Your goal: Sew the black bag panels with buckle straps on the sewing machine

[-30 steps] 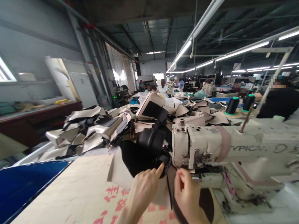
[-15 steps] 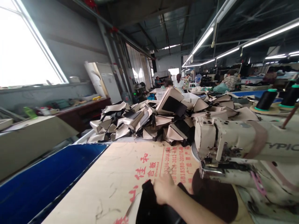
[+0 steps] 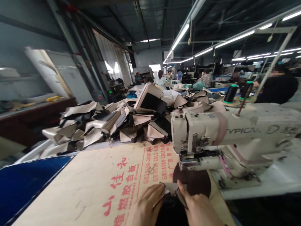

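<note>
Since the earlier frame, the black-and-beige workpiece (image 3: 172,212) had shifted rightward, nearer the sewing machine (image 3: 207,125). Fingers of the left hand (image 3: 148,202) and right hand (image 3: 201,208) pinched its sides; its beige end pointed forward, visible length front-to-back. Leftward, plywood worktop (image 3: 77,185) lay open to its edge by the blue bin (image 3: 35,182).

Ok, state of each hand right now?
Left hand: closed, holding the left side of the black-and-beige piece.
Right hand: holding the right side, one finger extended along it.
</note>
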Available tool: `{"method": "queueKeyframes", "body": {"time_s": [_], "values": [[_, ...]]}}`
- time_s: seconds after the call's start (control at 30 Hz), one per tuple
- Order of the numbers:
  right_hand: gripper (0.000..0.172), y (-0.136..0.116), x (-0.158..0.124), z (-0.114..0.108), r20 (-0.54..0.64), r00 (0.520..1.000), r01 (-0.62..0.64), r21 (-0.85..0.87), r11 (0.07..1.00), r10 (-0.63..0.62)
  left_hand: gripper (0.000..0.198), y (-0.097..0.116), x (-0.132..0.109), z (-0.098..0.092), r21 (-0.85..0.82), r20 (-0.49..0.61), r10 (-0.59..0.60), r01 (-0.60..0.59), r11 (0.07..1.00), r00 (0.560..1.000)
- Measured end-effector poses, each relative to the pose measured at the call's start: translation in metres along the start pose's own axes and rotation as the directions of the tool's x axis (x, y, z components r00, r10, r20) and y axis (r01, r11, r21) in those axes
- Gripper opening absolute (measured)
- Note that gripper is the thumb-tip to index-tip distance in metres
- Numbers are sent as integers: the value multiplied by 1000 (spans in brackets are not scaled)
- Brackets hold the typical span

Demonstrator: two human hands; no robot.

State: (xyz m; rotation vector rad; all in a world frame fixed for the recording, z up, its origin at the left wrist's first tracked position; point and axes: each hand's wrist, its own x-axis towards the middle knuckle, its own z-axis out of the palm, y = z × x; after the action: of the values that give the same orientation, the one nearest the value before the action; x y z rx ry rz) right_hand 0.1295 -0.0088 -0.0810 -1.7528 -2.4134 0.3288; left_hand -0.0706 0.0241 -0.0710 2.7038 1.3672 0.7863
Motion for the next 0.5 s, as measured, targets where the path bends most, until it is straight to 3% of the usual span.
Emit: {"method": "queueKeyframes", "body": {"time_s": [0.1,0.2,0.27,0.33,0.43,0.5], "values": [[59,41,-1,-3,-87,990,111,32,993,-108,30,2,30,17,-150,144,242,-220,964,960],[34,65,4,-5,-284,924,311,171,935,-255,30,6,43,21,-341,274,346,-246,908,897],[25,70,7,-3,-389,860,460,312,831,-330,27,9,49,17,-446,342,344,-171,879,875],[23,70,9,0,-408,835,530,417,739,-369,25,12,52,12,-504,406,324,-86,859,855],[19,68,9,5,-363,862,494,444,747,-354,21,14,48,15,-518,451,267,6,855,851],[17,68,8,7,-355,881,451,424,786,-314,15,18,39,25,-483,393,154,60,874,906]]}}
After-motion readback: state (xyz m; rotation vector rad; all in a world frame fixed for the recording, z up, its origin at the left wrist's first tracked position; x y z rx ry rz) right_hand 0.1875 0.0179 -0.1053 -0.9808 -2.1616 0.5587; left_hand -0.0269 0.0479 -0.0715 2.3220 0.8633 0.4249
